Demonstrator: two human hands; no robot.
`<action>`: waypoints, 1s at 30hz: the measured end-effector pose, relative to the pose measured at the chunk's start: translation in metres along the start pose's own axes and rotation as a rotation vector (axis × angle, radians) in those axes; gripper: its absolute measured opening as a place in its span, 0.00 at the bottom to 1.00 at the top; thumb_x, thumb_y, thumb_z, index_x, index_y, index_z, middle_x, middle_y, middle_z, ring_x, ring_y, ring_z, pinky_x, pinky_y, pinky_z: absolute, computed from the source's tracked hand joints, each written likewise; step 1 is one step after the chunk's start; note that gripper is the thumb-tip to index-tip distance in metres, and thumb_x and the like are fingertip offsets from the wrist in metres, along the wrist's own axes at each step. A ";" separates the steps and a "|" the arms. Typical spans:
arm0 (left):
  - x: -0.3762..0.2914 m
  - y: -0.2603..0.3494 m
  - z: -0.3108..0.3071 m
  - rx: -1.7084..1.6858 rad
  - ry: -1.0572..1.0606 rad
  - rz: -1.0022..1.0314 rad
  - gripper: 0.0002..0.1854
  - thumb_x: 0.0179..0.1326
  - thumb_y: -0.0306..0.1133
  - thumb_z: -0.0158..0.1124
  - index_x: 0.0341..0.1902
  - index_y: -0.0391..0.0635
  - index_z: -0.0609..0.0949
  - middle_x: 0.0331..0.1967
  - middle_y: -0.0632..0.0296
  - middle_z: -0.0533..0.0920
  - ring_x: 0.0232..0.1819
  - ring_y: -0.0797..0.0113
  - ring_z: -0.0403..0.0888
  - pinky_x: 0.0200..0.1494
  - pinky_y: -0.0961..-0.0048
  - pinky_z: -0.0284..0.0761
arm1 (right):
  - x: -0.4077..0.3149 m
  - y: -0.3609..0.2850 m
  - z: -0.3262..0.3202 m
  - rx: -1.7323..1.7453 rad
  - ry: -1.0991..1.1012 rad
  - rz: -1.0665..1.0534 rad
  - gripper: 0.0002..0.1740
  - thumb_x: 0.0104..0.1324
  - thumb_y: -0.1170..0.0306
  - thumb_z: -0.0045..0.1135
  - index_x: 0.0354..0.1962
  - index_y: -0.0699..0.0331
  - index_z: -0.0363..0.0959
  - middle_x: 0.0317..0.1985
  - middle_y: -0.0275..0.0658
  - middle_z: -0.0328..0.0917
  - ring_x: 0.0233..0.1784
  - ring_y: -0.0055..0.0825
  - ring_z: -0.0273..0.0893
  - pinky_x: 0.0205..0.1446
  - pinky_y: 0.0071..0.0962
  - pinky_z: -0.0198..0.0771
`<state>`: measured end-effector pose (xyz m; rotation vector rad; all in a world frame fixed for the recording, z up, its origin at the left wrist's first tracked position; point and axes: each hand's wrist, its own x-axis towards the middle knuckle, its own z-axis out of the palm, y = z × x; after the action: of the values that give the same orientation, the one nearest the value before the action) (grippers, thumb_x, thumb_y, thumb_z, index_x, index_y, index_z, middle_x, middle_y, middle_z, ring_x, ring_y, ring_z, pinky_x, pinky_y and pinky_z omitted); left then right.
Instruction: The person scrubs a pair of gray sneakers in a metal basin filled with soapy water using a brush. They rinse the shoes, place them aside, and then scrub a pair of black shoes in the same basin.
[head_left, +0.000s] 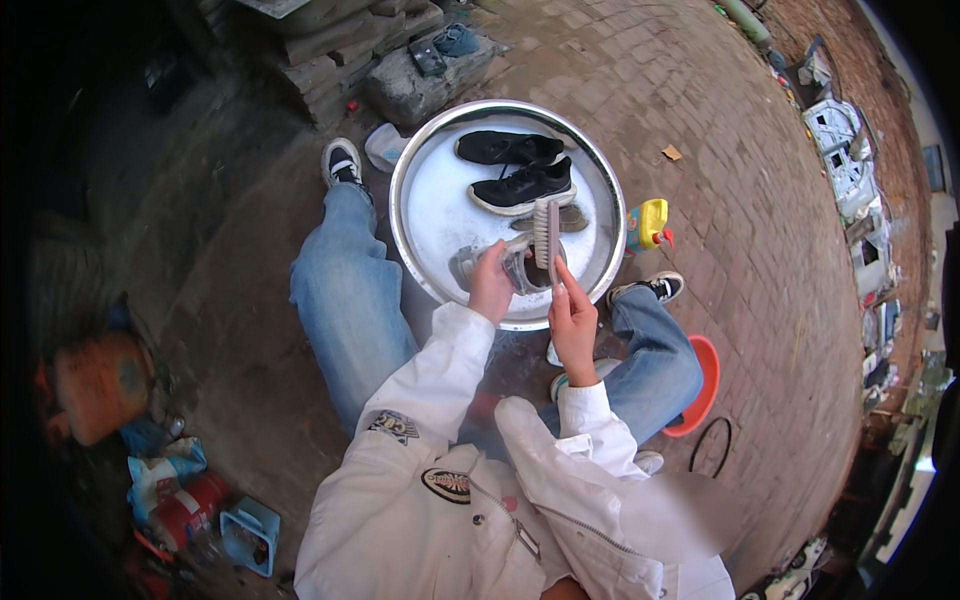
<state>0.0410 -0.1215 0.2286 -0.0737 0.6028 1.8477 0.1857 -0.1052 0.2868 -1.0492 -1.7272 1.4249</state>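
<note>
My left hand (492, 283) grips a grey shoe (516, 264) over the near side of a round metal basin (397, 187). In my right hand (574, 319) is a scrub brush (552, 240) with pale bristles, held upright against or just over the shoe; whether the bristles touch it I cannot tell. Whitish, sudsy water (435, 202) fills the basin. Two black shoes with white soles, one (499, 148) behind the other (525, 186), lie at its far side. A brownish shoe or sole (574, 219) shows partly behind the brush.
A yellow bottle with a red cap (650, 221) stands right of the basin. Farther right is a red plastic basin (705, 382). A stone block (420, 86) lies beyond the metal basin. At lower left are a light blue basket (251, 536) and a red container (187, 510).
</note>
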 end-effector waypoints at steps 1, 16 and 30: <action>0.000 -0.003 -0.002 -0.123 0.066 -0.079 0.19 0.75 0.41 0.45 0.48 0.37 0.78 0.43 0.56 0.83 0.45 0.66 0.82 0.51 0.69 0.77 | -0.002 0.001 0.003 -0.022 0.003 -0.029 0.23 0.75 0.72 0.46 0.66 0.60 0.67 0.23 0.20 0.64 0.22 0.06 0.54 0.23 0.12 0.50; 0.001 -0.004 0.001 0.194 0.108 0.261 0.13 0.74 0.32 0.50 0.52 0.35 0.76 0.46 0.61 0.81 0.46 0.74 0.77 0.52 0.75 0.72 | -0.022 -0.024 0.029 -0.584 0.058 -0.079 0.22 0.71 0.75 0.51 0.62 0.59 0.71 0.45 0.54 0.81 0.38 0.31 0.83 0.44 0.26 0.73; 0.001 0.006 0.003 0.061 0.251 0.290 0.12 0.75 0.33 0.48 0.50 0.39 0.76 0.42 0.62 0.81 0.41 0.74 0.79 0.44 0.76 0.75 | -0.046 -0.002 0.036 -0.698 0.000 -0.046 0.23 0.69 0.72 0.55 0.61 0.50 0.73 0.26 0.57 0.74 0.21 0.48 0.73 0.29 0.35 0.69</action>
<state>0.0358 -0.1208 0.2334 -0.1880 0.8823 2.1160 0.1754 -0.1624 0.2819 -1.3363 -2.2983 0.7853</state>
